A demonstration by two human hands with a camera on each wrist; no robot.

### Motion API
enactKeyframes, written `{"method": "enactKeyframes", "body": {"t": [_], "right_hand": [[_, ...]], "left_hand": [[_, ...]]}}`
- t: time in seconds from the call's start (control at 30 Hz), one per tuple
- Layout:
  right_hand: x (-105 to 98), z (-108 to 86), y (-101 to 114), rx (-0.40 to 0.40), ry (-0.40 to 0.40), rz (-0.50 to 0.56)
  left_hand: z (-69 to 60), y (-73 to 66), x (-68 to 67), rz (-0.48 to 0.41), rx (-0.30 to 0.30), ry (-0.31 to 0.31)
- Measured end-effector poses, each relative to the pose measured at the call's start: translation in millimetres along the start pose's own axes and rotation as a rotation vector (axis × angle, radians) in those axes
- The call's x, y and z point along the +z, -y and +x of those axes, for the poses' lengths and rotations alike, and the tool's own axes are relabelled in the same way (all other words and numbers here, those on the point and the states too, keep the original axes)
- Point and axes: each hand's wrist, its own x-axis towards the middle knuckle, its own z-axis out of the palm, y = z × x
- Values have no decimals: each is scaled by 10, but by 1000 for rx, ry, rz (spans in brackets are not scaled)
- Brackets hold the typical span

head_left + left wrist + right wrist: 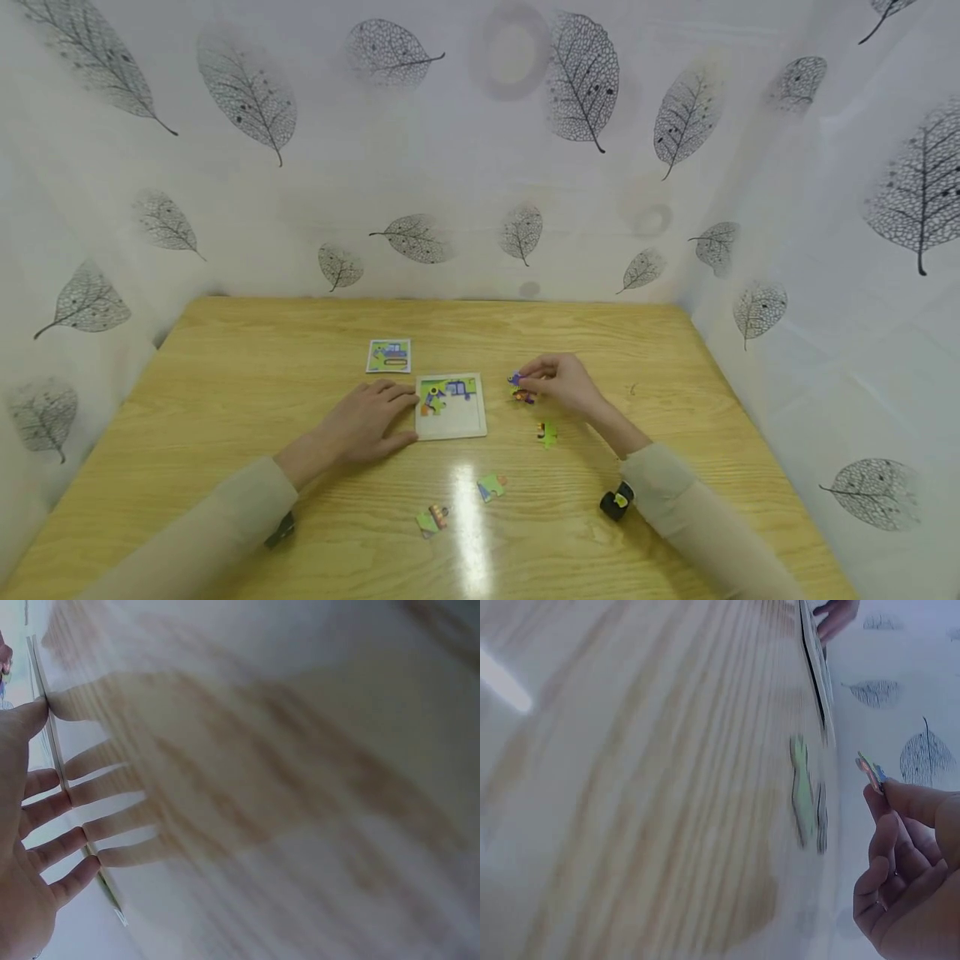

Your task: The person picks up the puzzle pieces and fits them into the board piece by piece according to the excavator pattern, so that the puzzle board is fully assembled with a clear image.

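At far left we have the curtain (82,208), pale with dark leaf prints; it also runs behind the wood table (247,358) and down the right side. Next, a beige left sleeve (202,533), with a dark device (281,531) partly hidden under its cuff.

Left hand (367,423): fingers apart and extended, tips and thumb touching the left edge of the tray, clamped round nothing. The left wrist view shows us the same contact along the edge.

Just beyond that hand lies the card (388,367), printed with a vehicle. Nearer us on the table, well below the tray, is the striped piece (432,521), green with orange and purple.

Tray (468,425): flat on the table, between the hands. Joined pieces (435,400) fill its top and left; pale floor shows at lower right.

Nearer us, the blue-green piece (491,487). Right of the tray we log the purple piece (514,378), pinched between thumb and forefinger of the right hand (562,386), its other fingers curled. The right wrist view shows it raised off the table. Close beside it in the head view, the dark piece (525,398); nearer us, the green piece (550,434).

Lastly, a black device (617,502) at the right cuff.
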Motion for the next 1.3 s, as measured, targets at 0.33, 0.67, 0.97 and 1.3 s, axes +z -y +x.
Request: {"method": "enactKeyframes", "body": {"t": [0.33,0.67,0.97,1.3], "right_hand": [[360,112,242,15,12,14],[699,164,367,-23,63,-30],[834,217,459,11,65,-38],[888,267,521,27,71,-120]], "left_hand": [[-9,2,14,-7,5,-2],[-13,-3,9,-5,7,-9],[-4,8,18,-10,4,-11],[5,15,12,2,8,-25]]}}
